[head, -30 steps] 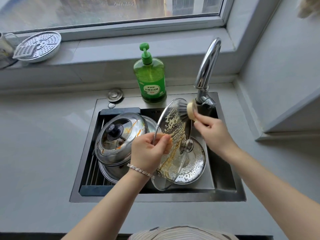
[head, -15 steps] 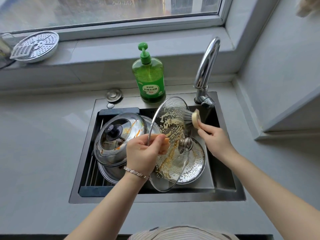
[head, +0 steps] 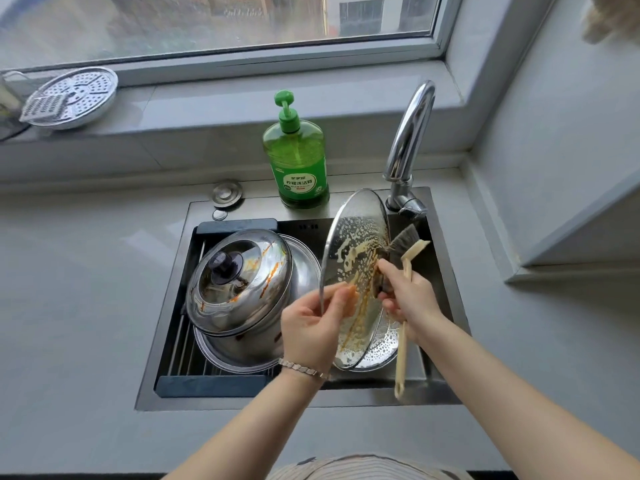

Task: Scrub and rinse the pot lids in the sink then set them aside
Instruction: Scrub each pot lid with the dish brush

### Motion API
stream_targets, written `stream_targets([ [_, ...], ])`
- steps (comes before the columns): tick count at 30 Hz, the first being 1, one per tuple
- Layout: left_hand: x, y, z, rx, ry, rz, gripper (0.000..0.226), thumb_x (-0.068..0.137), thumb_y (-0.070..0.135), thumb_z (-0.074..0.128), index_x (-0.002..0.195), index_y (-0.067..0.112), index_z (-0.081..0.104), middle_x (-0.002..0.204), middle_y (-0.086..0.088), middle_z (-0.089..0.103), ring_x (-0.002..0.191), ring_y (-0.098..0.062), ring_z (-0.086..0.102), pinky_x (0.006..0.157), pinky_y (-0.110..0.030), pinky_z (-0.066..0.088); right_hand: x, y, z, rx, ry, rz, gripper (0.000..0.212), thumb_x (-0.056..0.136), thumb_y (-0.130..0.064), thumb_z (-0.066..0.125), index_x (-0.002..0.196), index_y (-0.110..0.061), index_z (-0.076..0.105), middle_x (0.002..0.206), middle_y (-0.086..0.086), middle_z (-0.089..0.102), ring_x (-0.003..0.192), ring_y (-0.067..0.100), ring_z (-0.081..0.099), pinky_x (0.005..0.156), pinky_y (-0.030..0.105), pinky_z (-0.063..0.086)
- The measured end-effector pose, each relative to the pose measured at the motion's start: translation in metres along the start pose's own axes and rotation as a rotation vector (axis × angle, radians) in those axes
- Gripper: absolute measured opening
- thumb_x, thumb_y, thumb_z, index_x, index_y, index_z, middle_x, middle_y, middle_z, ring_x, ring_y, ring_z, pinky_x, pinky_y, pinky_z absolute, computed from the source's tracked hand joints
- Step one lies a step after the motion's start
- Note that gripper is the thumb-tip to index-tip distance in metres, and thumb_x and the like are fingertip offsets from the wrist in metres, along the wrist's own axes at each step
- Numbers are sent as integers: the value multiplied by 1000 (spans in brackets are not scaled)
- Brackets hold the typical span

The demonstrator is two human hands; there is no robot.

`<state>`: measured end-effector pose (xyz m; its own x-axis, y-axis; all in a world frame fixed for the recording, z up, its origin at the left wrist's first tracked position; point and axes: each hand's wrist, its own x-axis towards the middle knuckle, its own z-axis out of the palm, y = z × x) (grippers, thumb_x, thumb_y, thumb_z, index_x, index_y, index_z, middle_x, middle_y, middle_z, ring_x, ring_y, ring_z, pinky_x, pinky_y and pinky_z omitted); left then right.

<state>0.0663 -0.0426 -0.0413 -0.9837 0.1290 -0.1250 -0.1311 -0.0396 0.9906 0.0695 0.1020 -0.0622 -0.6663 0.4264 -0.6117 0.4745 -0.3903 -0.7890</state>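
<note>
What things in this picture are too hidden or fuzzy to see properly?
All in the head view:
1. Under the steel lid: it covers most of what it rests on.
2. Glass lid knob: mostly behind the right hand gripping the brush.
3. Soap bottle label: print too small.
4. Fluffy thing, top right: cut off by the edge.

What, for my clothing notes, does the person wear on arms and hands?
Neither the left hand nor the right hand is gloved; both forearms show no sleeves. A silver link bracelet circles the left wrist. No rings show.
</note>
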Motion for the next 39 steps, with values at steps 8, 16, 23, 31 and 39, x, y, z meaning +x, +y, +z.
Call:
stream_targets([
  [8,45,47,-26,36,-470,-646,42,72,30,64,110,11,60,90,-12,70,69,-26,67,57,-35,58,-6,12,-24,-517,-100,-388,15,85,-28,64,87,-23,51,82,-2,58,73,9,55,65,21,43],
  [16,37,45,-31,-114,-351,-672,36,87,-10,48,118,7,54,80,-24,70,54,-28,67,42,-36,55,-12,-12,-38,-670,-68,-440,42,91,-45,47,130,-30,48,84,-9,60,85,13,60,75,31,50],
  [23,27,40,-34,-195,-184,-591,40,85,-15,48,119,6,52,77,-24,70,51,-29,66,41,-36,55,-37,1,-43,-980,-109,-469,35,94,-37,50,129,-36,53,83,-10,66,73,11,55,68,31,47],
  [31,32,47,-34,-193,-201,-547,42,84,-18,47,117,7,53,81,-27,69,51,-27,66,42,-36,55,-29,-20,-28,-882,-56,-419,32,96,-32,46,124,-28,59,97,-6,70,85,14,61,78,33,50],
  [39,30,44,-31,34,-293,-467,46,82,-14,54,119,13,53,83,-20,71,54,-22,67,46,-29,55,-26,-36,-15,-1223,29,-459,35,99,-35,36,128,-31,55,94,4,68,83,26,61,66,34,48],
])
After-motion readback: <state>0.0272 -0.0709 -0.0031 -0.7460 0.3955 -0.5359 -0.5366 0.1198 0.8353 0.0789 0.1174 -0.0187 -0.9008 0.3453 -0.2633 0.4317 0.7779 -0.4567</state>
